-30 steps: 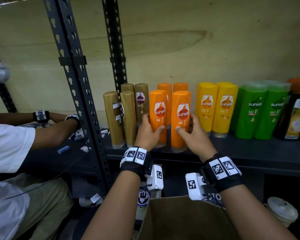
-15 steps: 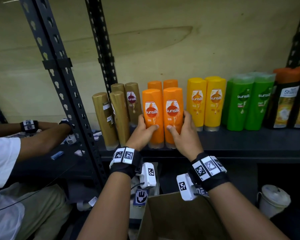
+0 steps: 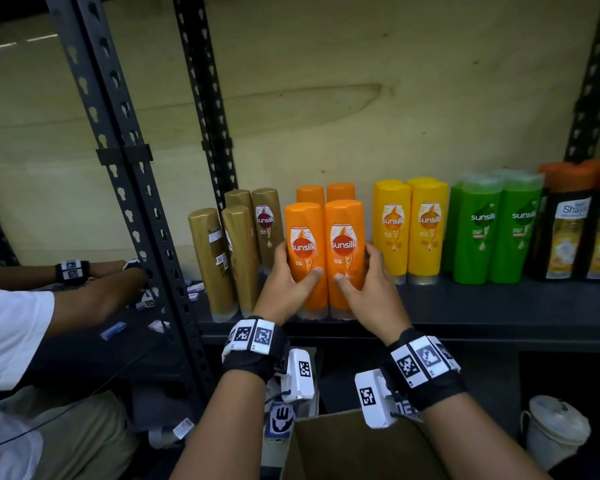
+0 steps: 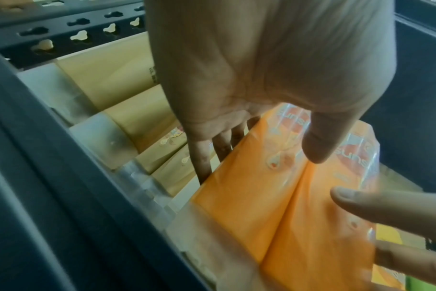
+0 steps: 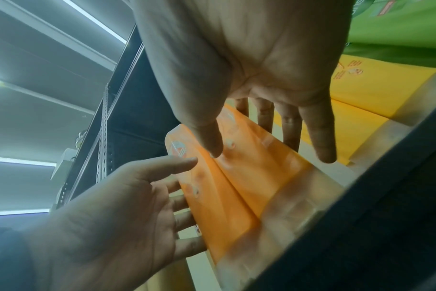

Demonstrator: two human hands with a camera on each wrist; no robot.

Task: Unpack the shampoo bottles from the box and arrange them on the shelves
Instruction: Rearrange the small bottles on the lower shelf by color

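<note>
Two orange bottles (image 3: 324, 258) stand side by side on the shelf (image 3: 482, 306), in the middle of the picture. The left hand (image 3: 286, 285) grips the left one and the right hand (image 3: 368, 289) grips the right one, thumbs in front. Most fingers hide behind the bottles. The box (image 3: 354, 445) is cut off at the bottom.
</note>
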